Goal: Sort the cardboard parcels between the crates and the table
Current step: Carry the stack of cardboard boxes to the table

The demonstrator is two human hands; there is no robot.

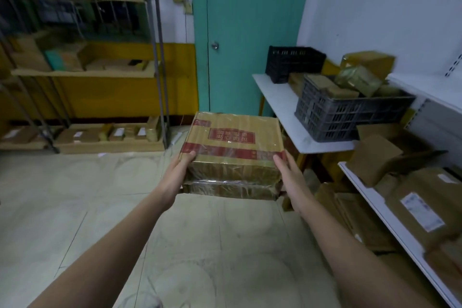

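Though gripped, parcel (231,155) underside hidden.

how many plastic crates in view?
2, both on the white table at right: a black crate at its far end, and a grey crate nearer, filled with parcels. Others may be out of frame.

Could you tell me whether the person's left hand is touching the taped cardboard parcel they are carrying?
Touching. The head view shows the left hand pressed against the left end of the parcel, thumb on its top edge, with no gap.
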